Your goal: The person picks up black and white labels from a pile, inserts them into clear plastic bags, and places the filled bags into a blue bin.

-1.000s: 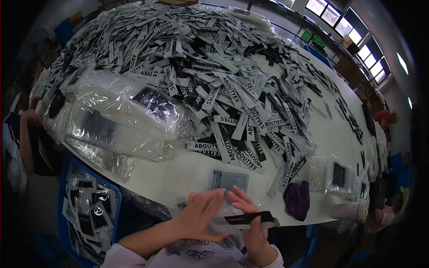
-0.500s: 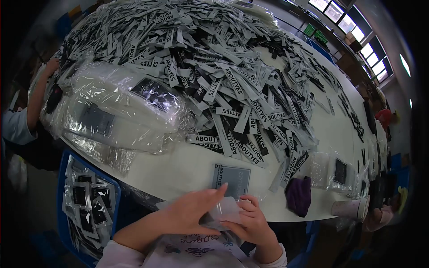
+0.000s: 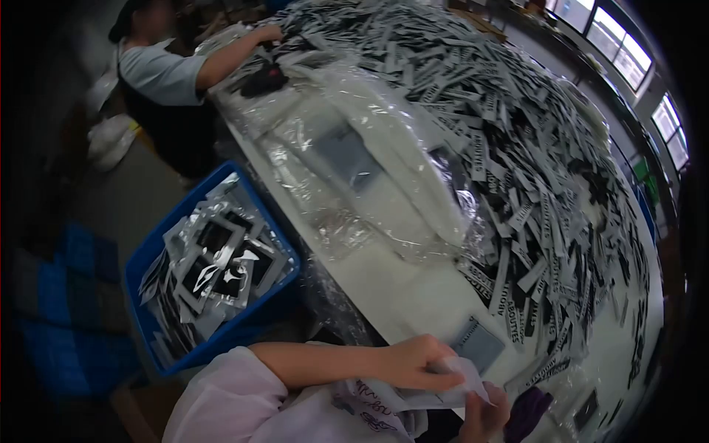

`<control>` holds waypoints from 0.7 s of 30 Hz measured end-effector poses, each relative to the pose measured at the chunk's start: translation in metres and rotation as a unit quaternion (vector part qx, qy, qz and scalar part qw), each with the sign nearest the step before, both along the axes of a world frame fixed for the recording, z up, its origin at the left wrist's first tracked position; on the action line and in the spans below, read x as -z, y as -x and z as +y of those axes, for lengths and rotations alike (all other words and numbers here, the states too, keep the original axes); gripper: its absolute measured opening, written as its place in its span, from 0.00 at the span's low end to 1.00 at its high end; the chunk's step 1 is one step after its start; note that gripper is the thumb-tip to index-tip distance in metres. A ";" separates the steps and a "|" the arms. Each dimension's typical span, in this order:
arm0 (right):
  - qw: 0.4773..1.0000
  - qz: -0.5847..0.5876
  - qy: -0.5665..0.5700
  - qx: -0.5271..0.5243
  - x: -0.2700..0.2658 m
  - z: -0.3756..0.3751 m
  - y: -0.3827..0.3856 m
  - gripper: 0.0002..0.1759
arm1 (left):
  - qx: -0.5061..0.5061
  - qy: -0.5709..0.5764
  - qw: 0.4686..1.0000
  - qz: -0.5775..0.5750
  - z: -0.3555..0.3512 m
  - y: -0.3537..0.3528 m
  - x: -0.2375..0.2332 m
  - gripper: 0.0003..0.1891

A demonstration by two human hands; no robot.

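My left hand (image 3: 422, 363) is closed on the near-left part of a translucent white plastic bag (image 3: 467, 375). My right hand (image 3: 485, 415) pinches the right edge of the same bag, low in the view. The bag is held above the table's near edge, in front of my shirt; whether anything is inside it I cannot make out. Just beyond my hands a flat grey printed packet (image 3: 478, 344) lies on the table. A dark purple cloth (image 3: 527, 415) rests to the right of my right hand.
A blue bin (image 3: 289, 275) full of clear packets with black labels stands left of the table (image 3: 417, 292). Large clear plastic wrapping (image 3: 332, 166) covers a white stack. Grey and black printed strips (image 3: 509, 184) are heaped beyond it. A co-worker (image 3: 166, 81) reaches over the far-left table edge.
My view has swung left, bringing more of the bin and the co-worker into sight. My left hand, spread beside the bag before, is now closed on it.
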State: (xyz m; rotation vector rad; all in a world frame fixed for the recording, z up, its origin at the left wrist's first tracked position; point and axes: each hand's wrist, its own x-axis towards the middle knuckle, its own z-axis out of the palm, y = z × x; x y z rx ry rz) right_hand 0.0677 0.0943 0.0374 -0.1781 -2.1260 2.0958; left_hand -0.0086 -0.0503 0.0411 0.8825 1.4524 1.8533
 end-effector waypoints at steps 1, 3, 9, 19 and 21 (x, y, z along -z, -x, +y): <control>0.999 0.000 0.005 -0.035 0.004 -0.007 0.008 0.07 | -0.038 -0.010 0.997 0.064 0.001 -0.004 0.003 0.13; 0.996 0.000 0.007 -0.085 0.008 -0.017 0.019 0.07 | -0.074 -0.003 0.991 0.109 0.002 -0.007 0.010 0.11; 0.985 0.004 0.003 -0.174 0.018 -0.035 0.035 0.07 | -0.097 0.085 0.950 0.285 -0.101 0.019 -0.019 0.17; 0.968 0.023 -0.031 -0.248 0.022 -0.050 0.053 0.07 | -0.483 0.655 0.530 0.240 -0.297 -0.022 0.068 0.37; 0.966 0.030 -0.044 -0.252 0.020 -0.054 0.058 0.07 | -0.404 0.743 0.504 0.175 -0.290 -0.028 0.105 0.43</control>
